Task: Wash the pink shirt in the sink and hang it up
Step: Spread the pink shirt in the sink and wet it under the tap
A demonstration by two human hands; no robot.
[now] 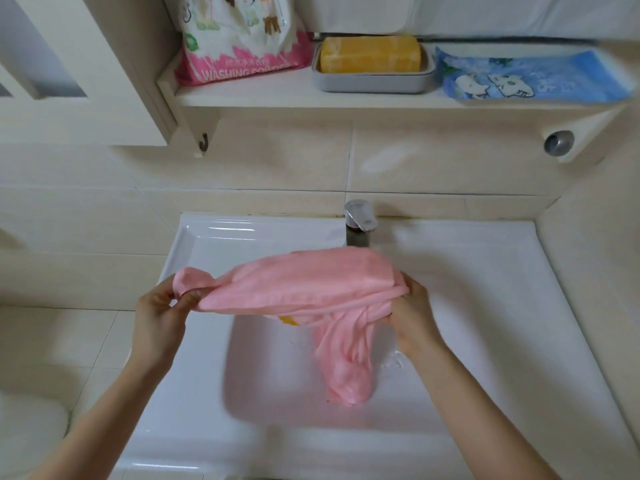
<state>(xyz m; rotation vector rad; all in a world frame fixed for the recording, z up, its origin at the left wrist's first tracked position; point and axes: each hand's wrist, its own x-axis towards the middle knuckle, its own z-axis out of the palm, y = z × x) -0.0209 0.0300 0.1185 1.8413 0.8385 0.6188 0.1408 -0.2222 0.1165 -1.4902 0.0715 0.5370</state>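
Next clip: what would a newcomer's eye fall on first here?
The pink shirt stands out, stretched between the left hand and right hand over the white sink, one end trailing into the basin. Up on the shelf, a yellow soap bar sits in a grey dish between a washing powder bag and a blue packet.

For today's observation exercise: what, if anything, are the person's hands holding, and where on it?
The pink shirt, stretched over the sink: left hand grips its bunched left end, right hand its right end.
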